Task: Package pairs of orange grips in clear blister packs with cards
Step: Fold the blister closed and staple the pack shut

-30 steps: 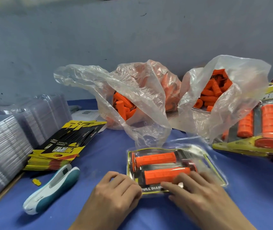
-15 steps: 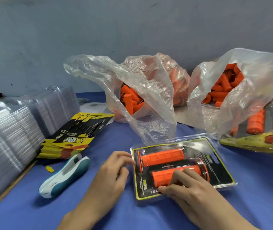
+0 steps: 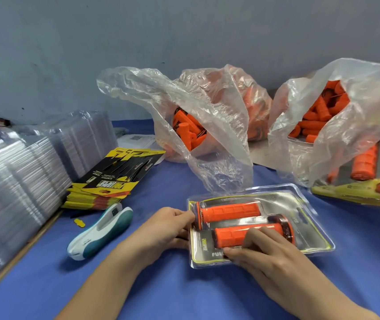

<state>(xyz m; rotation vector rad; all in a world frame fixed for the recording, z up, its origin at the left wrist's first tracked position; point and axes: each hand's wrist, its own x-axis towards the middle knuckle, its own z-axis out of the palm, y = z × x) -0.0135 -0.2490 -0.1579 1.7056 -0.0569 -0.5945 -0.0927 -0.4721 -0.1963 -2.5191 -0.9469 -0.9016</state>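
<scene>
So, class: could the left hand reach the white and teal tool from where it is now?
Probably yes. The tool lies just left of the left hand, with only bare blue cloth between; but that hand must first release the edge of the blister pack.

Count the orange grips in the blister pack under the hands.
2. The far grip lies beside the fingertips of the left hand; the near grip lies partly under the right hand. The clear blister pack hides none.
</scene>
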